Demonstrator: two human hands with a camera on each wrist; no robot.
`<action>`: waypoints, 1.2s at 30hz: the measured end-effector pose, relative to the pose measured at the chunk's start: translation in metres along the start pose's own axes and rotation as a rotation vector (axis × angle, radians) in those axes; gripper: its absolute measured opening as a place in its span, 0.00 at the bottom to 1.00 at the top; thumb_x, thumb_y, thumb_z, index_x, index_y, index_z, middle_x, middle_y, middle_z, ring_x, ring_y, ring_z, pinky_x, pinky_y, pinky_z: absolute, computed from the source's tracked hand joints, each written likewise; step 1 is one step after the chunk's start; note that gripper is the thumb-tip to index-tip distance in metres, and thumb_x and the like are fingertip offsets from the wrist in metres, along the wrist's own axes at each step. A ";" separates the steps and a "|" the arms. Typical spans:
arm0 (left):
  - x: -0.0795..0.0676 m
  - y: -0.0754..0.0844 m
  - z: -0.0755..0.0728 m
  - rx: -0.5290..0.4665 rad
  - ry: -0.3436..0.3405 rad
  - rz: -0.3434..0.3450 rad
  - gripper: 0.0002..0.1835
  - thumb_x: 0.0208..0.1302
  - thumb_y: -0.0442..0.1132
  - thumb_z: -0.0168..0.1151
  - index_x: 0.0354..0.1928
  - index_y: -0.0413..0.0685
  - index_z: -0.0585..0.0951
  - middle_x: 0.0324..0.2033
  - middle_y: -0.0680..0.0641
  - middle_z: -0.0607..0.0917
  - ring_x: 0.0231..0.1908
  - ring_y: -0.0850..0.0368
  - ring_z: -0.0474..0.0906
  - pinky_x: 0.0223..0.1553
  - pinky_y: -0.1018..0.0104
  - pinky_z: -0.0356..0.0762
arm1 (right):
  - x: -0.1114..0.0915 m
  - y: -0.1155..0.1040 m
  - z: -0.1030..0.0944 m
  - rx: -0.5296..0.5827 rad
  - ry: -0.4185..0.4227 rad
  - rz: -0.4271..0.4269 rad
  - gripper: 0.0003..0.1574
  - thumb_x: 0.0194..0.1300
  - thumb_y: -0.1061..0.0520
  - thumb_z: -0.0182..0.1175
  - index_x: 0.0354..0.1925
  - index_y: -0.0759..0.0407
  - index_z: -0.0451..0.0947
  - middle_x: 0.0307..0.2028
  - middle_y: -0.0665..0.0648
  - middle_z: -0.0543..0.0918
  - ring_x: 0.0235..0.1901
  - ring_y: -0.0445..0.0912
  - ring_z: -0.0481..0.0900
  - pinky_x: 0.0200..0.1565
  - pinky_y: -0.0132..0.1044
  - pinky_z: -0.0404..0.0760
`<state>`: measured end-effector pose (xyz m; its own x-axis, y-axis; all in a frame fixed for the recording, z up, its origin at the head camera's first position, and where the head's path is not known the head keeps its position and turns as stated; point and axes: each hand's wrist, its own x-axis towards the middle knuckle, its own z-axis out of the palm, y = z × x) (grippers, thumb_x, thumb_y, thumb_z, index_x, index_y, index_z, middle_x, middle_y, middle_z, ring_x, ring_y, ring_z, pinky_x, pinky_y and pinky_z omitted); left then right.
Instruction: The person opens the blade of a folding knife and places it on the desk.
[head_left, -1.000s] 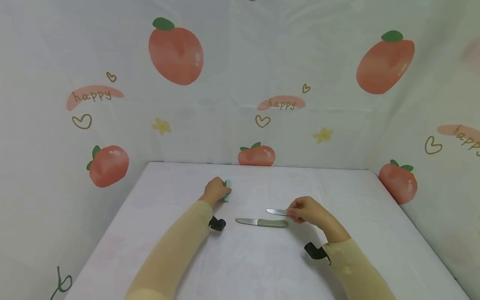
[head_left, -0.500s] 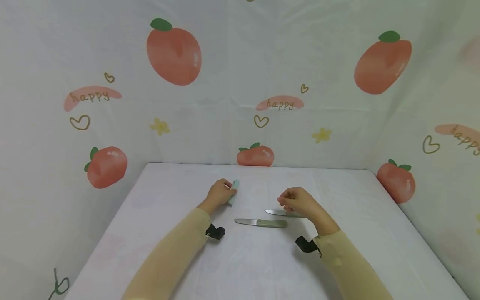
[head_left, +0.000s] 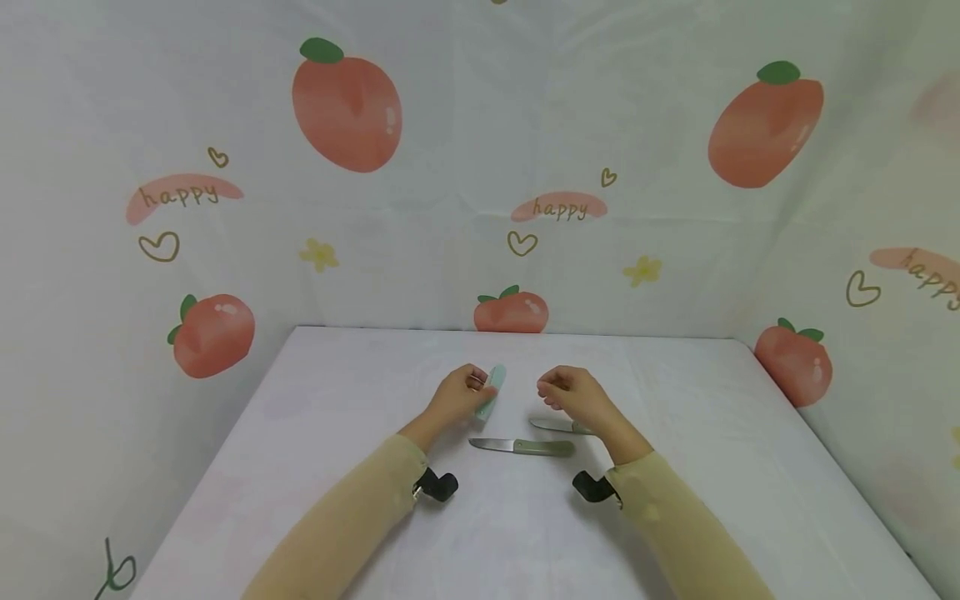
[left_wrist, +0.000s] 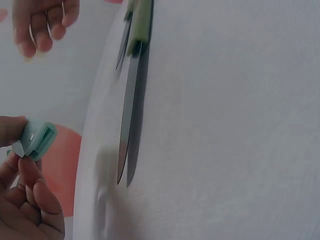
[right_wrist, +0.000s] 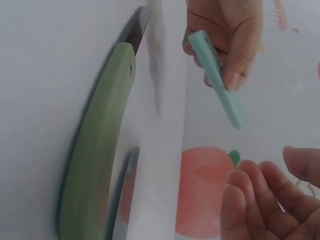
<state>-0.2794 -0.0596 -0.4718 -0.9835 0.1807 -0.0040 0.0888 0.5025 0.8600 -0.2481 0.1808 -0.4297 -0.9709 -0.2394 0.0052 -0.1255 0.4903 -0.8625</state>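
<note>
My left hand holds a slim mint-green handle between thumb and fingers, raised over the table. In the right wrist view this handle has a small hole at its upper end; the left wrist view shows a slot in the other end of the handle. Facing it across a short gap is my right hand, its fingers loosely bent, the thumb apart and nothing held. Below both hands lies a knife with an olive-green handle. A second knife lies just behind it, its handle partly hidden by the right hand.
A white cloth covers the table. Behind it hangs a white curtain printed with red fruit and hearts. Black wrist mounts stick out from both sleeves.
The right hand has let go of the rear knife and moved left and up. The left hand has carried the mint-green handle to the right, so the hands are closer together.
</note>
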 end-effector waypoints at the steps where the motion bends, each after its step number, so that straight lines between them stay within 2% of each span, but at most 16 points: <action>1: -0.001 0.001 0.001 -0.013 0.001 0.007 0.14 0.62 0.43 0.71 0.44 0.43 0.79 0.37 0.48 0.84 0.38 0.54 0.78 0.38 0.63 0.77 | 0.001 0.000 0.002 0.005 0.005 -0.007 0.13 0.73 0.59 0.60 0.47 0.69 0.79 0.41 0.66 0.86 0.39 0.53 0.85 0.40 0.37 0.82; 9: -0.010 0.007 0.010 -0.089 -0.016 0.030 0.14 0.63 0.43 0.71 0.44 0.43 0.79 0.37 0.48 0.84 0.39 0.55 0.79 0.38 0.64 0.77 | 0.006 -0.002 0.015 0.088 0.037 0.013 0.16 0.73 0.59 0.59 0.52 0.71 0.77 0.45 0.65 0.85 0.45 0.58 0.84 0.43 0.39 0.83; 13: -0.015 0.011 0.013 -0.108 -0.026 0.052 0.15 0.63 0.43 0.71 0.44 0.43 0.79 0.37 0.49 0.84 0.38 0.57 0.79 0.38 0.65 0.77 | 0.010 0.000 0.020 0.108 0.060 0.008 0.15 0.73 0.59 0.59 0.51 0.70 0.78 0.43 0.65 0.86 0.42 0.56 0.84 0.42 0.39 0.84; 23: -0.025 0.018 0.019 -0.152 -0.069 0.110 0.13 0.65 0.42 0.70 0.43 0.42 0.79 0.34 0.50 0.82 0.33 0.58 0.76 0.35 0.67 0.75 | 0.010 -0.002 0.028 0.148 0.044 -0.006 0.17 0.74 0.56 0.59 0.51 0.69 0.78 0.43 0.62 0.85 0.39 0.50 0.84 0.40 0.38 0.83; 28: -0.028 0.018 0.021 -0.137 -0.092 0.141 0.12 0.66 0.42 0.69 0.43 0.44 0.78 0.33 0.51 0.82 0.32 0.59 0.76 0.34 0.67 0.75 | 0.010 0.000 0.029 0.158 0.023 -0.026 0.17 0.74 0.56 0.59 0.51 0.70 0.78 0.39 0.61 0.85 0.38 0.52 0.83 0.40 0.39 0.83; 33: -0.031 0.019 0.021 -0.095 -0.117 0.138 0.11 0.67 0.43 0.68 0.42 0.47 0.77 0.32 0.52 0.81 0.30 0.60 0.76 0.31 0.69 0.74 | 0.009 0.002 0.029 0.164 -0.019 -0.039 0.16 0.75 0.58 0.57 0.51 0.72 0.77 0.38 0.64 0.85 0.38 0.54 0.83 0.41 0.44 0.84; 36: -0.032 0.019 0.021 -0.074 -0.141 0.143 0.11 0.67 0.43 0.68 0.41 0.48 0.75 0.31 0.53 0.80 0.28 0.61 0.74 0.29 0.69 0.73 | 0.008 0.002 0.029 0.173 -0.040 -0.039 0.15 0.75 0.59 0.56 0.50 0.72 0.77 0.37 0.63 0.84 0.36 0.52 0.83 0.41 0.44 0.84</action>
<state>-0.2426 -0.0382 -0.4660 -0.9295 0.3647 0.0542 0.2094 0.4010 0.8918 -0.2499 0.1560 -0.4456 -0.9566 -0.2906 0.0228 -0.1223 0.3291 -0.9363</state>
